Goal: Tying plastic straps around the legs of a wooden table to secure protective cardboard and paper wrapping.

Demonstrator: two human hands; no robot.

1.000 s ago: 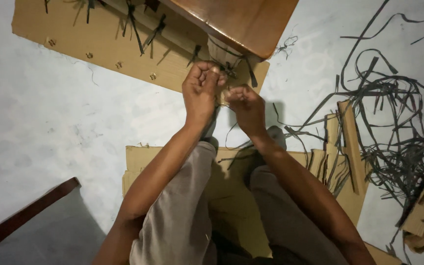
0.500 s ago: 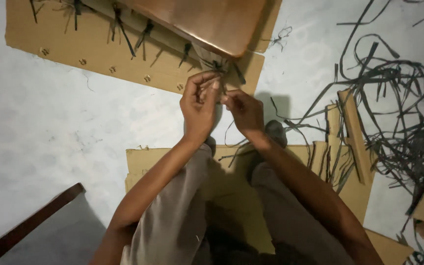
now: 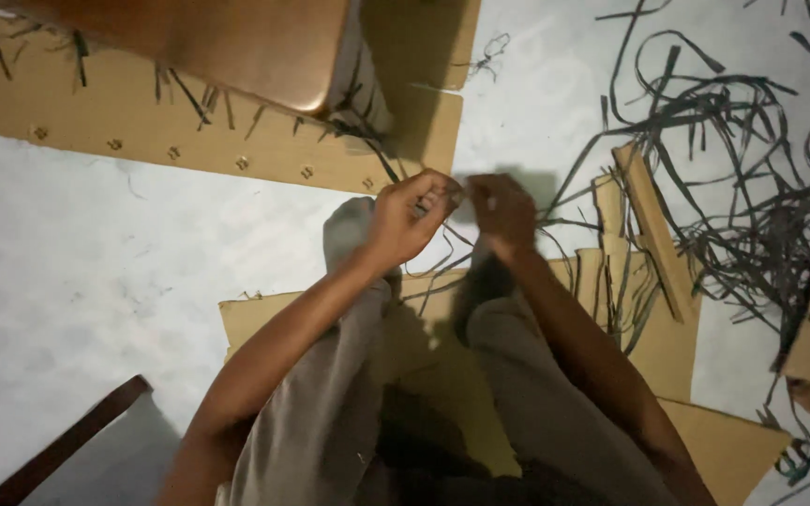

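both hands (image 3: 457,215) on dark strip (image 3: 388,167)

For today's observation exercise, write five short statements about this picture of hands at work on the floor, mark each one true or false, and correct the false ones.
1. The left hand and the right hand are close together, pinching a thin dark strip. True.
2. A loose heap of dark strips lies on the person's left side. False: it lies to the right.
3. The long cardboard sheet beyond the hands has a row of small holes. True.
4. The brown wooden piece lies flat under the person's knees. False: it is at the top of the view, over the cardboard sheet.
5. The floor is dark green. False: it is pale grey.
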